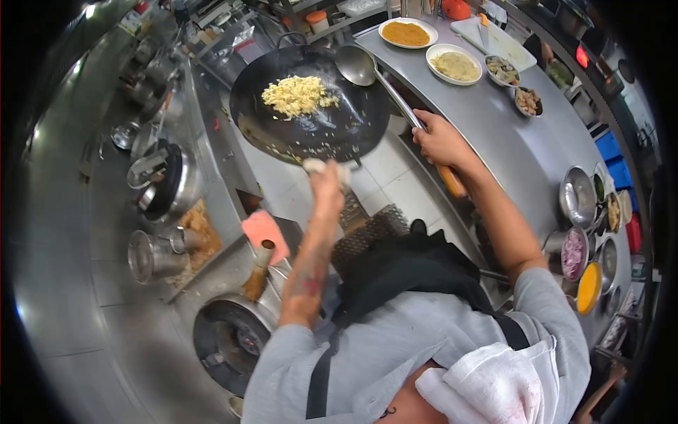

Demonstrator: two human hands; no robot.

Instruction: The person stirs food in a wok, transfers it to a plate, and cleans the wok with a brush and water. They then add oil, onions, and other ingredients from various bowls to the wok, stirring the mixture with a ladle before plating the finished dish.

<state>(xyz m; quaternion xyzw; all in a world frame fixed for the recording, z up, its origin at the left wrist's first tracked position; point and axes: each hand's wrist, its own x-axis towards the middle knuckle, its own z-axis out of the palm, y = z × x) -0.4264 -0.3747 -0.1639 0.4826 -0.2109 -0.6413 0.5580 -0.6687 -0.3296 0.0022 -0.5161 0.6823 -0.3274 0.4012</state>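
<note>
A dark wok [247, 116] is held tilted over the floor gap between the stove side and the counter. Yellow scrambled egg [299, 96] lies in it, with small bits scattered toward the near rim. My left hand [326, 185] is closed at the wok's near edge, gripping it through a pale folded cloth [344, 175]; the grip itself is mostly hidden. My right hand [442, 141] is wrapped round the long handle of a steel ladle [355, 66]. The ladle's bowl is at the wok's far right rim, and its wooden handle end [452, 181] sticks out below my hand.
On the steel counter [494, 134] at right stand plates of orange-brown powder [407, 33] and pale powder [455, 66], small food bowls, and a cutting board [508, 49] with a knife. At left are a burner [236, 343], a brush [257, 275] and a pink cloth [267, 237].
</note>
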